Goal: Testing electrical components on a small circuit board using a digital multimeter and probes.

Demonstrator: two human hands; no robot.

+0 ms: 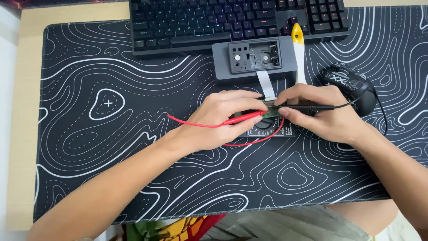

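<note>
Pinching the red probe in closed left hand fingers and the black probe in the closed right hand, met both tips on the small green circuit board over the multimeter, near the mat's far edge. Needed steady tips, resting wrists, no bridging of neighbouring contacts.

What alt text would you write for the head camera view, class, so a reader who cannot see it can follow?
Two hands press probes onto a small green circuit board above a multimeter: the left hand holds a red probe, the right hand a black probe. Beyond them on a black patterned desk mat lie an opened grey device, a keyboard and a mouse.
</note>
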